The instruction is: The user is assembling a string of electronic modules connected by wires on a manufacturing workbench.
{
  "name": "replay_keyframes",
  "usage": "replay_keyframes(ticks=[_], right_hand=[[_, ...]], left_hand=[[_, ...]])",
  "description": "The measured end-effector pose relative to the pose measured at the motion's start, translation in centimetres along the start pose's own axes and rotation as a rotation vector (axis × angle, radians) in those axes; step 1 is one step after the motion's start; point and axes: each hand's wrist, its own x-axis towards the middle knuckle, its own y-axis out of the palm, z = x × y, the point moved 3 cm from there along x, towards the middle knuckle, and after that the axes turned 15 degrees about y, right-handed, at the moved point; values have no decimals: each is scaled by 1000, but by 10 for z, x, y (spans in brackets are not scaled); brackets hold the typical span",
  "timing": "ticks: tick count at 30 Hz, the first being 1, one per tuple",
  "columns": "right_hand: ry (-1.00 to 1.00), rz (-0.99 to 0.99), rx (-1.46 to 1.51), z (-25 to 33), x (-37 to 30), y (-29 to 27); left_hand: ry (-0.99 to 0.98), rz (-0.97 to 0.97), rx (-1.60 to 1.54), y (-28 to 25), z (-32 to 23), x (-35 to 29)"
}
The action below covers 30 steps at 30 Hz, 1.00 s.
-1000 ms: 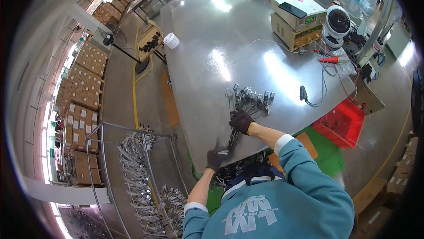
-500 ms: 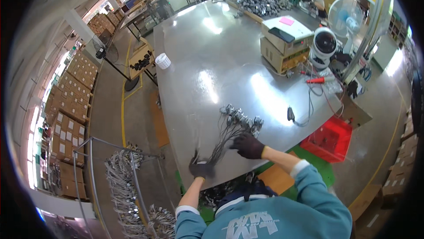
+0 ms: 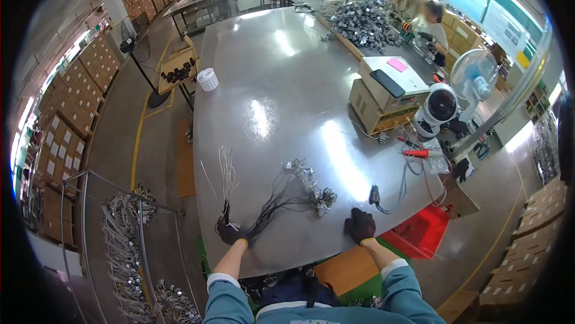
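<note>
My left hand [image 3: 230,232], in a dark glove, is closed around a bundle of thin cables [image 3: 271,209] near the table's front left. Pale loose wire ends [image 3: 227,171] fan out beyond the fist. The dark cable lengths run right across the metal table to a cluster of small silvery connectors [image 3: 315,191]. My right hand [image 3: 360,226], also gloved, rests by the front edge, right of the connectors and apart from them. Its thumb stands off from the loosely bent fingers, and nothing shows in it. A black plug-like piece on a lead [image 3: 375,195] lies just beyond it.
Stacked instrument boxes [image 3: 389,99] stand on the right, near a red-handled probe [image 3: 419,153]. A red crate [image 3: 422,231] sits below the right edge. At the left stands a rack hung with cables [image 3: 123,234]. Across the table, a person works beside a connector heap [image 3: 366,23].
My left hand has shifted left with the cable bundle, and the pale wire ends now show fanned out. My right hand has moved off the cables toward the right edge. The view has tilted up.
</note>
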Motion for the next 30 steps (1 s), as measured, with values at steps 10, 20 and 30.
replay_keyframes(ticks=[10,20,30], right_hand=[[-56,-222,-34,82,109,28],[-527,22,-243,121,216,16],[-673,180,-254,142,229,-9]], left_hand=[[2,-149,552,-22,-87,4],[-110,95,225,-28,-101,19],[-9,-131,249,-43,-117,24]])
